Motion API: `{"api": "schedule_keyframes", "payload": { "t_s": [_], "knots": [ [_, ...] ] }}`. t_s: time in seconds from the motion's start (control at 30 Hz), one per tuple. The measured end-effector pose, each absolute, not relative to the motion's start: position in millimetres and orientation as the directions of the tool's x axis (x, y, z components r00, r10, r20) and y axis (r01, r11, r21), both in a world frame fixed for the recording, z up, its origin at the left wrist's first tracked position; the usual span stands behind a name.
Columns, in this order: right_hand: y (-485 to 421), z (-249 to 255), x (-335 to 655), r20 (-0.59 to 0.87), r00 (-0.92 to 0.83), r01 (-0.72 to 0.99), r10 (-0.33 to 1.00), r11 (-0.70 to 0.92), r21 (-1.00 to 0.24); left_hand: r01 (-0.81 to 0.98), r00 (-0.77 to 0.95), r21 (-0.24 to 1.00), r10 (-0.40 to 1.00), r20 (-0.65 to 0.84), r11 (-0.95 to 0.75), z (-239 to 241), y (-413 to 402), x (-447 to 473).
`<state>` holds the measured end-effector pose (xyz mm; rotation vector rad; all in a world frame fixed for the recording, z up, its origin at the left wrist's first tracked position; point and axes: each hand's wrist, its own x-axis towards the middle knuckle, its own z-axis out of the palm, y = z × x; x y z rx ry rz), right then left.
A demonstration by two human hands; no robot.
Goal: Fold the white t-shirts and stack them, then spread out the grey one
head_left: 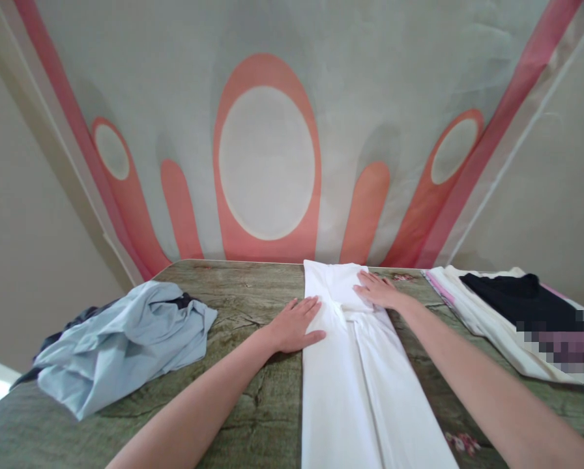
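A white garment (pixel 338 378), folded into a long narrow strip, lies down the middle of the table and runs out of view at the bottom. Its exact kind I cannot tell. My left hand (pixel 294 326) rests on its left edge, fingers stretched out, partly on the cloth and partly over the table. Farther up, my right hand (pixel 377 290) lies flat on its right edge with the fingers extended. Between the hands the cloth shows a crosswise fold and some wrinkles. Neither hand grips anything.
The table (pixel 257 397) has a wood-grain cover. On the left sits a crumpled light blue garment (pixel 126 345) with dark cloth (pixel 79 319) beneath. Flat garments lie stacked at right, a black garment (pixel 517 299) on top. Behind hangs a grey and pink backdrop (pixel 267 254).
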<state>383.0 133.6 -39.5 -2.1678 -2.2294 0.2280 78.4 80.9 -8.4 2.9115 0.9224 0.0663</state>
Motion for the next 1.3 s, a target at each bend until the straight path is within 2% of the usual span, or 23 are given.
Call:
{"api": "schedule_keyframes", "payload": {
  "t_s": [0.13,0.37,0.43,0.5,0.63,0.7,1.0,1.13,1.3],
  "knots": [
    [139,-32,383,-0.037,-0.012,0.996,0.999,0.009,-0.083,0.582,0.81,0.108,0.586,0.009,-0.806,-4,79,78],
    [98,-27,300,0.086,-0.375,0.902,0.923,0.385,-0.197,0.617,0.78,0.105,0.624,0.042,-0.78,-8,73,82],
    [86,-29,284,0.088,-0.422,0.878,0.903,0.43,-0.211,0.64,0.761,0.093,0.646,0.056,-0.763,-11,71,84],
    [76,-32,279,0.097,-0.378,0.895,0.921,0.391,-0.216,0.653,0.752,0.079,0.657,0.059,-0.754,-13,70,85],
    [56,-35,288,0.146,-0.071,0.972,0.987,0.101,-0.214,0.662,0.745,0.066,0.665,0.055,-0.747,-15,69,85],
    [37,-35,297,0.136,0.004,0.978,0.991,0.024,-0.205,0.665,0.741,0.074,0.669,0.057,-0.743,-15,69,85],
    [-66,-47,319,0.102,-0.232,0.951,0.967,0.247,-0.188,0.659,0.745,0.09,0.664,0.053,-0.747,-15,70,87],
    [-65,-44,328,0.114,-0.273,0.939,0.955,0.291,-0.186,0.673,0.732,0.1,0.68,0.055,-0.733,-13,65,89],
    [-44,-28,364,0.025,-0.407,0.885,0.913,0.401,-0.236,0.722,0.682,0.096,0.728,0.064,-0.685,-10,49,98]
  ]
}}
